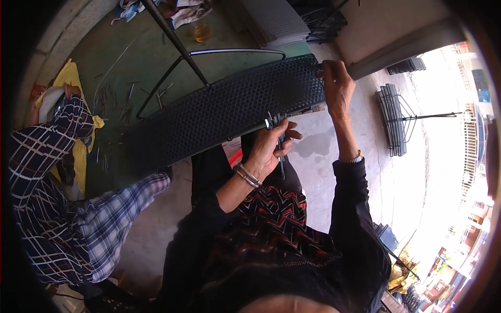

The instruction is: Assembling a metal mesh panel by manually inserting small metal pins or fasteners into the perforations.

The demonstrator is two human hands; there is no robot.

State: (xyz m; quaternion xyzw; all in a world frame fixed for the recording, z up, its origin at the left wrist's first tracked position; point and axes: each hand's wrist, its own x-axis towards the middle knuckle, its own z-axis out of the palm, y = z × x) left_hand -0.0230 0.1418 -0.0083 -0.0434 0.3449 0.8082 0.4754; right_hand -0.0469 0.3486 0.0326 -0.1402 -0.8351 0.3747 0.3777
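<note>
A long black perforated metal panel (229, 107), slightly curved, lies slantwise across the green tabletop in front of me. My left hand (269, 146) is closed around a bunch of thin metal rods (282, 167) just off the panel's near edge. Their ends stick out above and below my fingers. At the panel's right end my right hand (338, 88) is pinched, its fingertips by the corner. A small dark thing shows at those fingertips, too small to name. A black metal frame (180, 55) with a long bar rises from the panel's far side.
Loose thin rods (122, 99) are scattered over the green table (104, 57). A person in a checked sleeve (39, 151) sits at left by a yellow sack (78, 172). Grey perforated sheets (274, 23) are stacked at the back. A black wire rack (394, 120) lies on the floor at right.
</note>
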